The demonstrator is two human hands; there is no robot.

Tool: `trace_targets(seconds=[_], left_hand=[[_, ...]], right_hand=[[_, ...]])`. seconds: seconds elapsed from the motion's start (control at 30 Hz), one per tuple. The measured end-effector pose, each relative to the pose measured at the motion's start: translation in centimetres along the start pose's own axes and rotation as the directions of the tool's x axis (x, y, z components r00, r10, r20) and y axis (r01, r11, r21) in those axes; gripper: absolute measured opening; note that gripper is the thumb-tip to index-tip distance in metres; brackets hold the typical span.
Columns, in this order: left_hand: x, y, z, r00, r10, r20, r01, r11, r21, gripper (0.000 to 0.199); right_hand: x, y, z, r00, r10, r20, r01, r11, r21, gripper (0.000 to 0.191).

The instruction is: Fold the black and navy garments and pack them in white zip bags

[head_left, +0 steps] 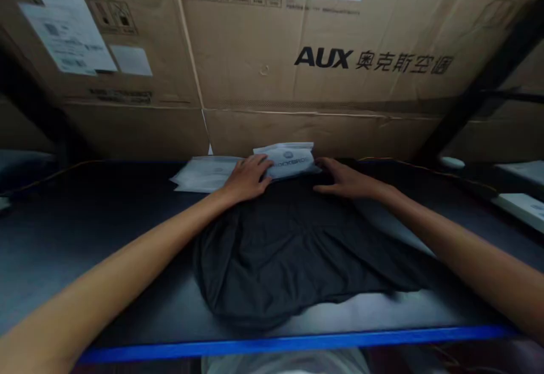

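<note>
Black cloth (289,255) lies spread and wrinkled across the middle of the dark shelf. Behind its far edge is a white plastic packet (291,160) with dark lettering. My left hand (250,178) rests at the packet's left end, fingers apart, with the fingertips touching it. At the packet's right end is my right hand (346,179), its thumb and fingers spread over the far edge of the cloth. Neither hand visibly grips anything. To the left of the packet, partly behind my left hand, lie flat whitish plastic bags (206,173).
Large cardboard cartons (255,73) form a wall behind the shelf (85,238). Its front edge is a blue rail (297,341). Dark uprights (463,96) slant at both sides. A white box (525,209) sits at the right. A thin cord (425,168) runs along the back.
</note>
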State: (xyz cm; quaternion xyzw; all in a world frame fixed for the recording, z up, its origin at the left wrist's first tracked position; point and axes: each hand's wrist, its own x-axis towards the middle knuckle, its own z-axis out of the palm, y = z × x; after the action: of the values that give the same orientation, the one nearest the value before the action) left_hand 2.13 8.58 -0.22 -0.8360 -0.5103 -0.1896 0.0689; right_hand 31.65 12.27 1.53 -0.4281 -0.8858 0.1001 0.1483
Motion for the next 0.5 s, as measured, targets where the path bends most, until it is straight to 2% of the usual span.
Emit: trace_targets(seconds=[0.13, 0.5], left_hand=[[-0.2, -0.1, 0.5, 1.000, 0.015, -0.028, -0.015, 1.000, 0.003, 0.042], [-0.6, -0.7, 1.4, 0.997, 0.050, -0.066, -0.054, 0.996, -0.066, 0.038]], right_hand=[[0.1, 0.0, 0.6, 0.999, 0.043, -0.016, -0.042, 0.999, 0.026, 0.081], [0.1, 0.7, 3.0, 0.989, 0.053, -0.139, -0.039, 0.994, 0.104, 0.075]])
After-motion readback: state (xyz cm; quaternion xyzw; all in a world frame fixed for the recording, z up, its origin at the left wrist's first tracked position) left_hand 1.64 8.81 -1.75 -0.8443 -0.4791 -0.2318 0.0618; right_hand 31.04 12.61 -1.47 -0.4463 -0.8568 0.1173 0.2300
